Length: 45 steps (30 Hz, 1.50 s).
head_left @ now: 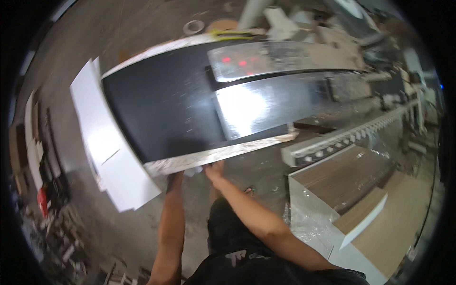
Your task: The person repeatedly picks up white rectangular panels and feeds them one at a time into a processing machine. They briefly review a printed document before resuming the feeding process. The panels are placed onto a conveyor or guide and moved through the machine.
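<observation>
Both my forearms reach forward to the near edge of a black-topped work table (156, 104). Along that edge runs a worn whitish strip (213, 156). My left hand (175, 180) is at the strip's underside, its fingers hidden beneath it. Just to its right, my right hand (215, 171) is also up against the underside, its fingers mostly out of sight. A small pale piece (192, 171) shows between the hands, too blurred to name. White panels or sheets (107, 137) lie across the table's left end and stick out past it.
Two shiny metal plates (266, 104) cover the table's right part. A long rail with a row of rollers (342, 140) stands at right, beside wood-grain boards (351, 175) and clear plastic film (313, 213). A roll of tape (193, 27) lies beyond. Scraps (66, 251) litter the lower left.
</observation>
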{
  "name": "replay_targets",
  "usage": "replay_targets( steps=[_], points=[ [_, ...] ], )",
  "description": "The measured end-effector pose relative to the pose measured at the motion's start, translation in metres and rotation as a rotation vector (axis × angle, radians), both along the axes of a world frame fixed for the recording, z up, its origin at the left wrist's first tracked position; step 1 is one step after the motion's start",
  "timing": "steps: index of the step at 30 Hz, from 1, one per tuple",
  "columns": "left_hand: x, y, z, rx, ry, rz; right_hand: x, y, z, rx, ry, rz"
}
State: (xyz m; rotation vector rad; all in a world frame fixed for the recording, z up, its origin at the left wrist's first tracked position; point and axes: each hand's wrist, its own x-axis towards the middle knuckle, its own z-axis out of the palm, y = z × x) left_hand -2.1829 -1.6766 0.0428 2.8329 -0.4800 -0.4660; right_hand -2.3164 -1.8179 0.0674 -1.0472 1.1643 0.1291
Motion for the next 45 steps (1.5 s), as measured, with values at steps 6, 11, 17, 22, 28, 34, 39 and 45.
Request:
replay_targets(
  steps=[6, 11, 17, 22, 28, 34, 39, 45],
  points=[
    [-0.117, -0.055, 0.09, -0.411, -0.274, -0.311, -0.214, -0.101, 0.072, -0.437, 0.123, 0.236],
    [-0.246, -0.121, 0.184, -0.448, 0.58, -0.669, -0.397, -0.135, 0.248, -0.606, 0.082, -0.18],
    [-0.371, -0.27, 0.265, -0.628, 0.761, -1.174, -0.521, -0.116, 0.377, -1.025, 0.321, -0.807],
    [-0.535, -0.365, 0.337, -0.741, 0.991, -1.165, -0.605, -0.133, 0.332, -1.249, 0.607, -0.959],
    [-0.634, -0.392, 0.327, -0.664, 0.711, -1.057, -0.634, -0.146, 0.339, -1.115, 0.66, -0.741],
    [-0.576, -0.379, 0.35, -0.714, 1.345, -0.362, -0.589, -0.122, 0.351, -1.158, 0.404, -0.54],
    [-0.464, -0.337, 0.354, -0.789, 1.234, -0.061, -0.552, -0.129, 0.33, -0.63, -0.257, -1.009],
    [-0.304, -0.245, 0.306, -1.243, 0.812, 0.371, -0.488, -0.213, 0.308, -0.096, -0.528, -1.275]
  ],
)
